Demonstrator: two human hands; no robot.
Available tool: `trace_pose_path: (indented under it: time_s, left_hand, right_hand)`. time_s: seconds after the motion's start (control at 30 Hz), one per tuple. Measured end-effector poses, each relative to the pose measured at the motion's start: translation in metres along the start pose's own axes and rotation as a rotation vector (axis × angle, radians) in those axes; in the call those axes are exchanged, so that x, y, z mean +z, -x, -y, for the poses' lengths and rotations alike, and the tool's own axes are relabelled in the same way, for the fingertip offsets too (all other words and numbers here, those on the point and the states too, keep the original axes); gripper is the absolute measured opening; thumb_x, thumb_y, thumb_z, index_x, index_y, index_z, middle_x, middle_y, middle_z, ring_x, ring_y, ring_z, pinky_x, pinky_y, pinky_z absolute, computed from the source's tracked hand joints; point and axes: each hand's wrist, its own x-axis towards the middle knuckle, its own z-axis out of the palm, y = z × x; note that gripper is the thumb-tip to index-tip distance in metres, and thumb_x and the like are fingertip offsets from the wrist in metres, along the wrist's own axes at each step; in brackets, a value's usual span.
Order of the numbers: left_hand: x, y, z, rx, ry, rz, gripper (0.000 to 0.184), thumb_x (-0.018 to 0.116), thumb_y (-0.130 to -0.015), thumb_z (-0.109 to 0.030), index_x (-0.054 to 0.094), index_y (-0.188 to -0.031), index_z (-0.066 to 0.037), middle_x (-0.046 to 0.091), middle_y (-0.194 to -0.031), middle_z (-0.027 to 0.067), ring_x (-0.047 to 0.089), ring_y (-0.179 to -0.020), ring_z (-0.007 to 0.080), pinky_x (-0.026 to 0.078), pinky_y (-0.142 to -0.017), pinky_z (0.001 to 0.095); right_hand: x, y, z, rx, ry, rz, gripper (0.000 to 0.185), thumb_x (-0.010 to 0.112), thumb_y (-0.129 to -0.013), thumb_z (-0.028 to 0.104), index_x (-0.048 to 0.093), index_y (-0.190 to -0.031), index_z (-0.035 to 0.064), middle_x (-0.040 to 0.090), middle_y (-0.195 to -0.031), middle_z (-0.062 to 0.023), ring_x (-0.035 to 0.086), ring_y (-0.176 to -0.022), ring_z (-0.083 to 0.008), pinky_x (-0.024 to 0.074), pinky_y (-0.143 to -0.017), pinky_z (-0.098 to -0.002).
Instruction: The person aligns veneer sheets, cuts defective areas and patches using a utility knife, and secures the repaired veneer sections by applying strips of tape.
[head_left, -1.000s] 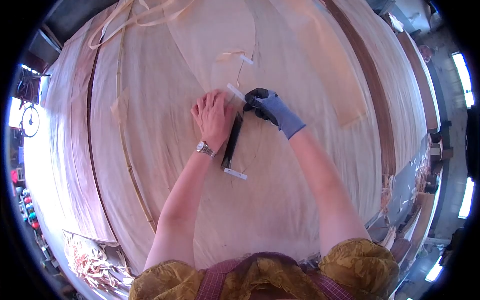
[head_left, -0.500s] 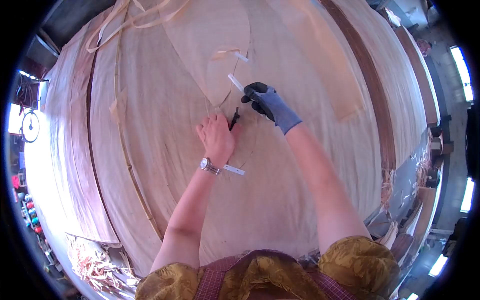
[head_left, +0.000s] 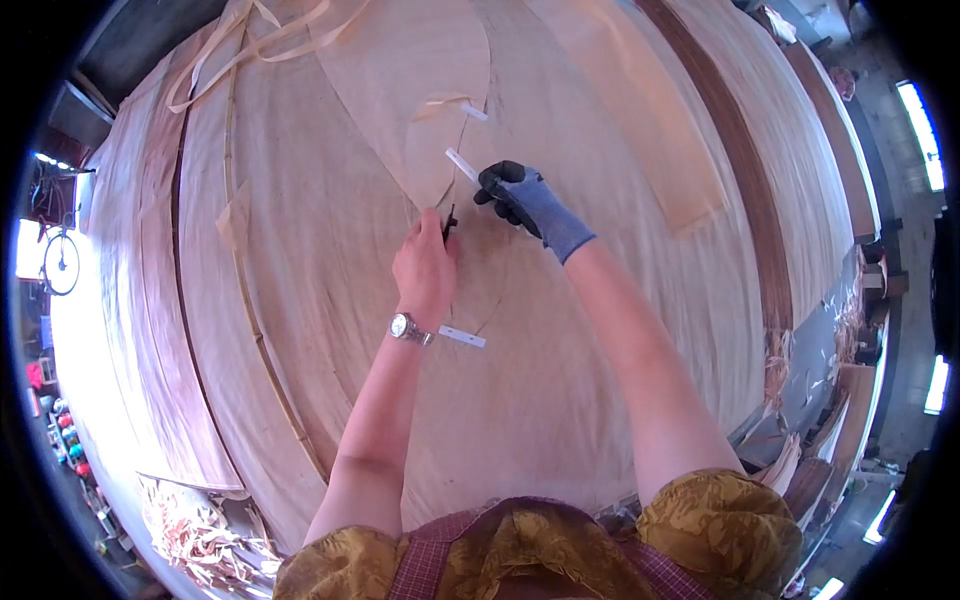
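My left hand, bare with a wristwatch, is closed around a small black tool whose exact kind I cannot make out. Its thin tip points away from me, beside a pointed gap in the wood veneer sheet. My right hand, in a grey-blue and black glove, pinches one end of a white strip. The strip slants over the veneer just above the gap. Another white strip lies across the seam farther up. A third, with small holes, the lower strip, lies near my left wrist.
A long thin stick lies along the left of the sheets. Narrow veneer ribbons curl at the upper left. A dark brown strip runs down the right side. Veneer scraps pile at the lower left.
My left hand has moved slightly up towards the gap, with its fingers drawn together around the black tool. My right hand stays nearly in place, still pinching the white strip.
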Motion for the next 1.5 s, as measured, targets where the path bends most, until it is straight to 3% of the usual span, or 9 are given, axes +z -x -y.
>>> trace_pose_path:
  time_s: [0.3,0.97,1.2,1.3,1.5]
  left_hand:
    - [0.000,-0.005,-0.003,-0.033,-0.061,0.043,0.023,0.061,-0.089,-0.015,0.046,-0.104,-0.006,0.063,-0.098,0.0177,0.063,-0.090,0.0403,0.049,-0.073,0.0523]
    - [-0.006,-0.019,-0.013,-0.085,-0.158,0.093,0.023,0.061,-0.087,-0.014,0.048,-0.103,-0.006,0.066,-0.093,0.0191,0.065,-0.088,0.0414,0.049,-0.073,0.0537]
    - [0.003,-0.020,-0.007,-0.069,-0.127,-0.012,0.022,0.064,-0.087,-0.019,0.049,-0.098,-0.008,0.066,-0.085,0.0188,0.064,-0.085,0.0429,0.047,-0.070,0.0539]
    - [0.005,-0.020,-0.007,-0.077,-0.124,-0.021,0.022,0.064,-0.087,-0.019,0.049,-0.098,-0.008,0.066,-0.085,0.0188,0.064,-0.085,0.0429,0.047,-0.070,0.0538]
    - [0.011,-0.020,-0.003,-0.093,-0.090,-0.044,0.022,0.065,-0.087,-0.018,0.048,-0.098,-0.008,0.066,-0.084,0.0196,0.064,-0.083,0.0433,0.047,-0.069,0.0539]
  right_hand:
    - [0.001,0.002,0.000,0.008,0.013,-0.009,0.024,0.065,-0.095,0.032,0.064,-0.105,0.0101,0.072,-0.085,-0.0024,0.050,-0.054,-0.0057,0.0375,-0.046,-0.0230]
    - [0.000,0.001,-0.002,-0.006,0.015,-0.006,0.021,0.063,-0.095,0.029,0.064,-0.105,0.0113,0.072,-0.086,-0.0022,0.051,-0.054,-0.0064,0.0387,-0.045,-0.0237]
    - [-0.001,-0.001,-0.005,-0.019,-0.012,0.011,0.019,0.061,-0.096,0.028,0.064,-0.106,0.0115,0.072,-0.086,-0.0021,0.052,-0.054,-0.0065,0.0406,-0.046,-0.0234]
    - [0.001,-0.001,-0.003,-0.016,0.008,-0.021,0.016,0.062,-0.094,0.022,0.064,-0.104,0.0102,0.072,-0.082,-0.0046,0.056,-0.053,-0.0094,0.0428,-0.045,-0.0248]
    - [0.001,-0.001,-0.005,-0.050,0.037,0.070,0.016,0.067,-0.091,0.026,0.068,-0.094,0.0105,0.071,-0.077,-0.0029,0.056,-0.052,-0.0096,0.0416,-0.045,-0.0249]
